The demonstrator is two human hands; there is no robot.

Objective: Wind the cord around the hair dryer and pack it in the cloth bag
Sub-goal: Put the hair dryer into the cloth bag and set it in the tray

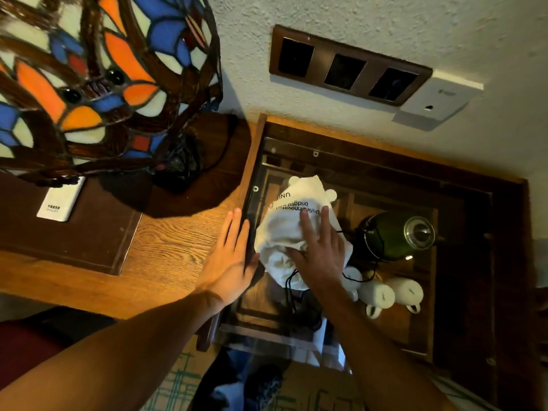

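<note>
A white cloth bag (289, 223) with black printed lettering lies bulging on a glass-topped wooden surface (385, 185) right of the desk. A black drawstring (292, 281) trails from the bag's mouth toward me. The hair dryer itself is hidden, and I cannot tell from this view whether it is inside the bag. My right hand (318, 247) rests flat on top of the bag, fingers spread. My left hand (232, 256) lies flat and open along the desk's right edge, just left of the bag, holding nothing.
A stained-glass lamp (98, 75) stands on the wooden desk (172, 238) with a white remote (60, 200) beneath it. A dark green kettle (394, 235) and white cups (391, 292) sit right of the bag. Wall sockets (344, 66) are above.
</note>
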